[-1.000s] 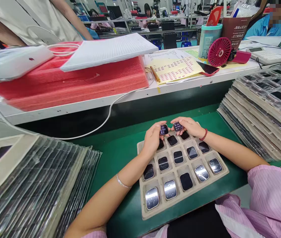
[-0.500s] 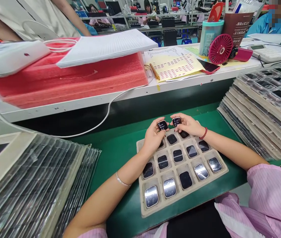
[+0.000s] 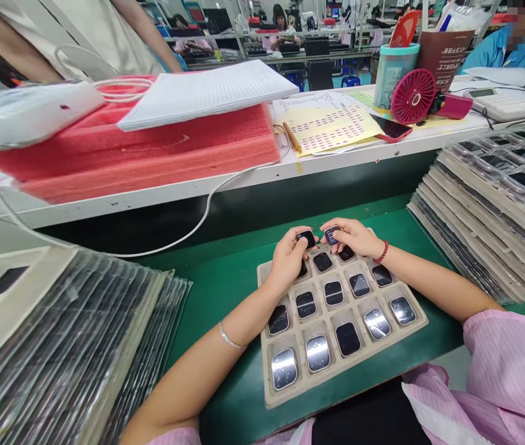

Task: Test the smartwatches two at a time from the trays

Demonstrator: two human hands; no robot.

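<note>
Over the far edge of a beige tray, my left hand is closed on a smartwatch without a strap, its thumb lying on the dark screen. Close beside it, my right hand grips a second smartwatch, whose screen is lit with small text; the thumb rests on that screen. Rows of more watch bodies lie face up in the tray's pockets, several reflecting the ceiling light. Part of the far row is hidden under my hands.
Tall stacks of trays stand left and right on the green table. A white shelf behind carries red foam, papers, a phone and a pink fan. A white cable hangs down.
My left thumb has moved onto its watch's screen, which now looks dark instead of lit. On the right watch, the thumb has also shifted onto the display. The view has shifted slightly.
</note>
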